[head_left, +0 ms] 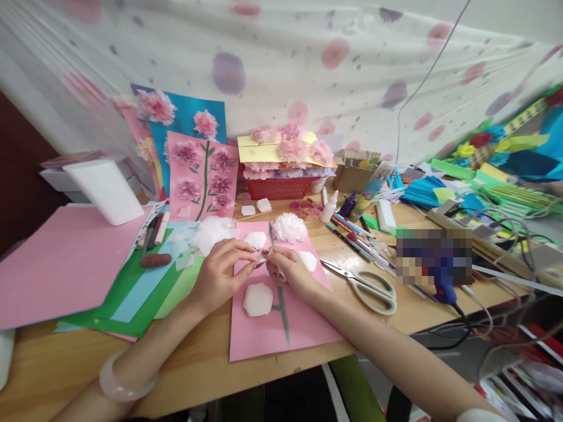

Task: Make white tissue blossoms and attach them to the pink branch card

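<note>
Pink sheet (259, 337), white flower (290, 227), pink-and-purple-spotted white drape (272, 58)

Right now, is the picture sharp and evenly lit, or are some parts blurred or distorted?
In the head view, light is diffuse; the scissors look fairly crisp, dotted sheet softer, right forearm stretched towards the corner, pixelated patch covering part of the blue tool.

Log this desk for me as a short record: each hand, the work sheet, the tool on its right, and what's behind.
Left hand: fingertips of the left hand pinched at a small white piece, mostly hidden
Right hand: the right hand meets the left at that piece
Work sheet: pink sheet with a dark painted stem
On sheet: ruffled white flower at the far edge; flat white pieces
Right of sheet: scissors, blades toward it
Behind: red basket; pink flower picture propped up
</note>
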`<act>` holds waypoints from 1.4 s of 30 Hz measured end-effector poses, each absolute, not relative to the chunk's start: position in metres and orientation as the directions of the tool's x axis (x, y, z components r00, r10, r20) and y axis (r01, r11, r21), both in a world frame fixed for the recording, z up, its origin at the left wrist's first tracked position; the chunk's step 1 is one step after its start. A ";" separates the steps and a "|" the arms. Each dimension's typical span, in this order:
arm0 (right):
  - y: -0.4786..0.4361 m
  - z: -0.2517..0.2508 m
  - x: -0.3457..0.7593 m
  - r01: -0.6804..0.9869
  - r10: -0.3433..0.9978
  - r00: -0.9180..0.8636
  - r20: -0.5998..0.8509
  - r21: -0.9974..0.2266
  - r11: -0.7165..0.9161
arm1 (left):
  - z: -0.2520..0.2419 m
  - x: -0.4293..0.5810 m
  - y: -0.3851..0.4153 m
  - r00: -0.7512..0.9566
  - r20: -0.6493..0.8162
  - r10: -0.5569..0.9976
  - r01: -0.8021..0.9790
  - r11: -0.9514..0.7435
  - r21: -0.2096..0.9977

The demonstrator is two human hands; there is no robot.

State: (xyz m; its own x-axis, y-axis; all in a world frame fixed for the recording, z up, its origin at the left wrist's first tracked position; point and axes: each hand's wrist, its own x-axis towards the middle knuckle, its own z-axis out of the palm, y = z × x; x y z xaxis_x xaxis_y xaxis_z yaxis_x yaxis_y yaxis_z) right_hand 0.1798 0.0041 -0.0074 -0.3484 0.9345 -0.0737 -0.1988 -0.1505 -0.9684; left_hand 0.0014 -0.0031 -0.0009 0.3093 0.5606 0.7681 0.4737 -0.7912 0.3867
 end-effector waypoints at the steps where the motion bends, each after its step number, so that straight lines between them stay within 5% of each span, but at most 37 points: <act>1: 0.004 -0.007 0.180 -0.213 0.937 -0.341 -0.068 -0.966 -0.148 | 0.000 0.002 -0.004 0.292 0.761 0.579 0.469 -0.780 0.414; 12: 0.001 -0.006 0.182 -0.209 0.905 -0.422 -0.049 -0.967 -0.149 | 0.003 0.001 0.004 0.155 0.395 0.906 0.179 -0.419 0.890; 17: 0.000 -0.005 0.180 -0.095 0.922 -0.380 -0.071 -0.989 -0.115 | -0.012 0.000 0.001 0.092 0.245 0.965 0.079 -0.252 0.964; 21: 0.000 -0.006 0.180 -0.041 0.928 -0.367 -0.063 -0.996 -0.083 | -0.010 -0.002 -0.008 0.001 0.453 0.892 0.301 -0.432 0.850; 26: 0.000 -0.005 0.180 0.029 0.936 -0.348 -0.053 -0.999 -0.046 | 0.000 0.000 -0.023 0.236 0.774 0.587 0.558 -0.734 0.386; 30: 0.002 -0.007 0.180 0.068 0.948 -0.311 -0.073 -0.996 -0.055 | 0.001 0.003 -0.030 0.281 0.853 0.439 0.623 -0.760 0.186; 42: -0.005 -0.005 0.181 -0.110 0.880 -0.474 -0.030 -0.989 -0.094 | 0.002 0.006 -0.028 0.231 0.774 0.590 0.572 -0.726 0.382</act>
State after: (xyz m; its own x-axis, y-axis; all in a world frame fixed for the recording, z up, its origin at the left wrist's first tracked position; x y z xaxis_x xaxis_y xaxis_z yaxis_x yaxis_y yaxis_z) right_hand 0.1809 -0.0053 -0.0053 -0.4740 0.8800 -0.0303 -0.1105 -0.0935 -0.9895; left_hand 0.0064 -0.0285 0.0018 0.2313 0.5896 0.7739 0.5715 -0.7261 0.3824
